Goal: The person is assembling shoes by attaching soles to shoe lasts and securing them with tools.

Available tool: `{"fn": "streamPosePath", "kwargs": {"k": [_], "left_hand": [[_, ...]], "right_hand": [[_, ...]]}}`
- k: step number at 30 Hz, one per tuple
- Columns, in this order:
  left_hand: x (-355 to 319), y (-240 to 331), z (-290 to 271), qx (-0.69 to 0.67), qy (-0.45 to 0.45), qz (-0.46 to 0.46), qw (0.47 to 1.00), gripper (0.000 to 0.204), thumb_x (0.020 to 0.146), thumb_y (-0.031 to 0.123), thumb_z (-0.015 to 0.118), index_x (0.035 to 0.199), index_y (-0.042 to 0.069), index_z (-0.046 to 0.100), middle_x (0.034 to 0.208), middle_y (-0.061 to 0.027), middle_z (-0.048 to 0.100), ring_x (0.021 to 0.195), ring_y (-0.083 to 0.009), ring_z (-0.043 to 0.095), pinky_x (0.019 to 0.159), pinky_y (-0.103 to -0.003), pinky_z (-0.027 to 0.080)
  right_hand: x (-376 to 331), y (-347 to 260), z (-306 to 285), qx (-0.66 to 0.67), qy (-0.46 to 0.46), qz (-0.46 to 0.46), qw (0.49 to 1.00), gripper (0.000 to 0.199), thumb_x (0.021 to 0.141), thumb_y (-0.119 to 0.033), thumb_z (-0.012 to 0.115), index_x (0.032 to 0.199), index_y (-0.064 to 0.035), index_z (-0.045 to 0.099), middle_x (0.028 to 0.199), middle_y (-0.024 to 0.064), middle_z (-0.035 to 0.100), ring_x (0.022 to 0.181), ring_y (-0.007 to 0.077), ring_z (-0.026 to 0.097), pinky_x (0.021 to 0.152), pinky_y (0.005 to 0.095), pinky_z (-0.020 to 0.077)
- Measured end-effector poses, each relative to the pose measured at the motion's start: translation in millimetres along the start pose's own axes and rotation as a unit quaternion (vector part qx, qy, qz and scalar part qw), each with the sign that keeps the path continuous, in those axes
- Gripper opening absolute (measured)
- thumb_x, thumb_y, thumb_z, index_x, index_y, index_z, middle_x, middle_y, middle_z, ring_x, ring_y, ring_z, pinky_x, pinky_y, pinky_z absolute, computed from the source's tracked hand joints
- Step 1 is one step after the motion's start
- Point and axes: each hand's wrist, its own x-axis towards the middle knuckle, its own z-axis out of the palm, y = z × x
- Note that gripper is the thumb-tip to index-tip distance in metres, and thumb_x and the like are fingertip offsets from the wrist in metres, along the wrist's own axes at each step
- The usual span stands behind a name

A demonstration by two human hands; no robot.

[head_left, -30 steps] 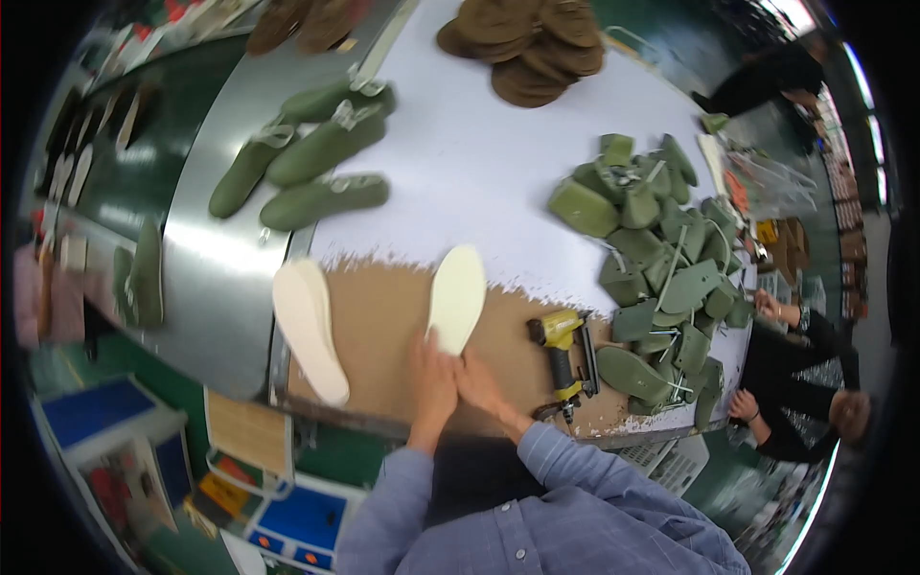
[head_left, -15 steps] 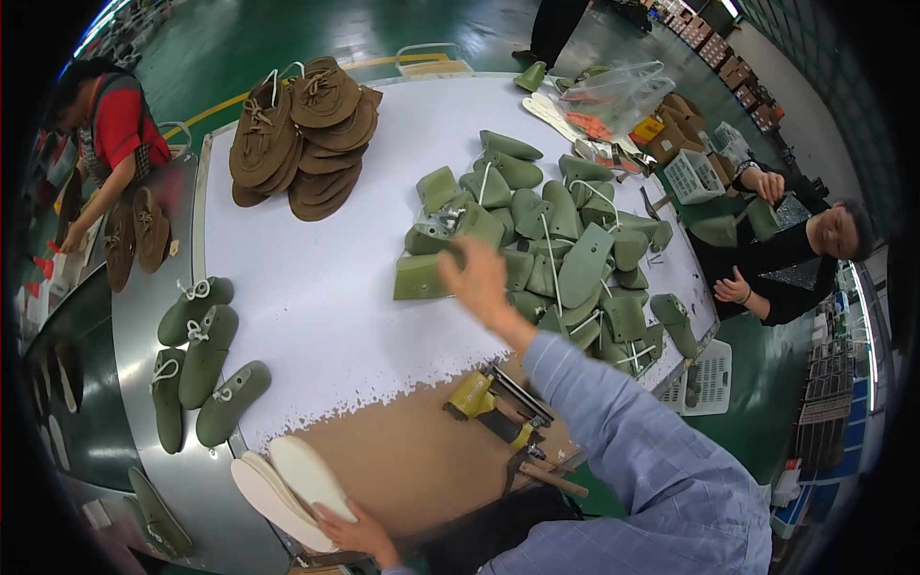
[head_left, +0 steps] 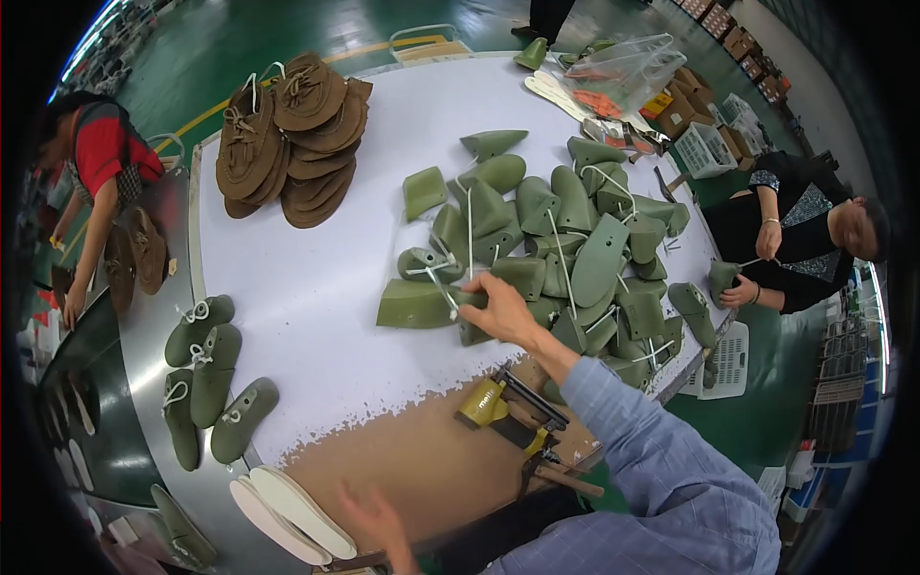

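Observation:
Over the pile of green shoe lasts (head_left: 596,264), my right hand (head_left: 503,311) is closed, thumb and fingers pinched around a pale cord (head_left: 443,287) at the pile's left edge. Just left of the fingers lies a green last (head_left: 414,305) on its side. Whether the hand also grips a last is hidden. My left hand (head_left: 376,517), smeared by motion, is held with fingers apart near the front edge and holds nothing. Beside it rest white insoles (head_left: 297,513), apart from the fingers.
A yellow and black nail gun (head_left: 494,402) and a hammer (head_left: 565,476) lie at the front. Brown moccasin uppers (head_left: 311,144) are stacked far left; corded lasts (head_left: 216,369) stand at the left edge. A co-worker (head_left: 805,230) handles a last at the right, another person (head_left: 101,158) works at left.
My left hand has let go of the insoles and moved right, away from them. My right hand has closed on a cord at the pile's left side. The right co-worker's hands have come down with a last.

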Motion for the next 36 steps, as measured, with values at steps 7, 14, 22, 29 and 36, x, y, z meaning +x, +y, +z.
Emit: {"fn": "streamPosePath", "kwargs": {"k": [7, 14, 22, 29, 36], "left_hand": [[13.6, 129.1, 26.5, -0.055, -0.261, 0.116, 0.957, 0.078, 0.080, 0.008, 0.068, 0.147, 0.000, 0.028, 0.147, -0.0185, 0.037, 0.135, -0.0295, 0.038, 0.110, -0.044, 0.032], [-10.9, 136.1, 0.9, -0.175, -0.293, 0.139, 0.930, 0.095, 0.070, 0.025, 0.082, 0.145, 0.000, 0.030, 0.145, -0.0247, 0.037, 0.131, -0.0383, 0.042, 0.106, -0.045, 0.038], [8.7, 84.6, -31.8, 0.018, -0.165, 0.239, 0.957, 0.063, 0.082, 0.010, 0.069, 0.139, 0.003, 0.043, 0.137, -0.0205, 0.049, 0.125, -0.0391, 0.049, 0.103, -0.044, 0.041], [88.2, 82.8, 16.7, 0.151, -0.241, 0.346, 0.894, 0.043, 0.084, 0.010, 0.066, 0.125, 0.006, 0.053, 0.113, -0.0159, 0.057, 0.104, -0.0356, 0.056, 0.091, -0.044, 0.045], [79.5, 69.9, 31.2, 0.210, -0.261, 0.475, 0.813, 0.015, 0.081, 0.019, 0.068, 0.088, 0.007, 0.061, 0.089, -0.0116, 0.058, 0.085, -0.0282, 0.057, 0.086, -0.042, 0.044]], "right_hand": [[-92.6, -59.9, 14.5, 0.296, -0.040, -0.027, 0.954, 0.027, 0.082, -0.009, 0.066, 0.106, -0.0012, 0.056, 0.112, 0.0061, 0.059, 0.102, 0.0126, 0.053, 0.090, 0.0286, 0.0426], [-171.5, -128.9, 28.0, 0.472, -0.199, -0.084, 0.855, 0.020, 0.088, -0.014, 0.066, 0.095, -0.0064, 0.049, 0.100, 0.0075, 0.057, 0.087, 0.0099, 0.049, 0.078, 0.0255, 0.0398], [-204.6, -121.4, -15.7, 0.423, -0.193, -0.022, 0.885, 0.008, 0.084, -0.007, 0.060, 0.088, -0.0035, 0.054, 0.087, 0.0005, 0.055, 0.082, 0.0077, 0.049, 0.077, 0.0229, 0.0381], [-228.2, -119.5, -13.7, 0.411, -0.168, -0.049, 0.895, 0.008, 0.082, -0.005, 0.059, 0.087, -0.0032, 0.054, 0.084, 0.0020, 0.056, 0.080, 0.0093, 0.050, 0.074, 0.0240, 0.0395], [-212.0, -113.7, -22.4, 0.439, -0.159, -0.053, 0.883, 0.008, 0.080, -0.002, 0.056, 0.086, -0.0025, 0.052, 0.084, 0.0056, 0.057, 0.077, 0.0115, 0.051, 0.072, 0.0255, 0.0404]]}}
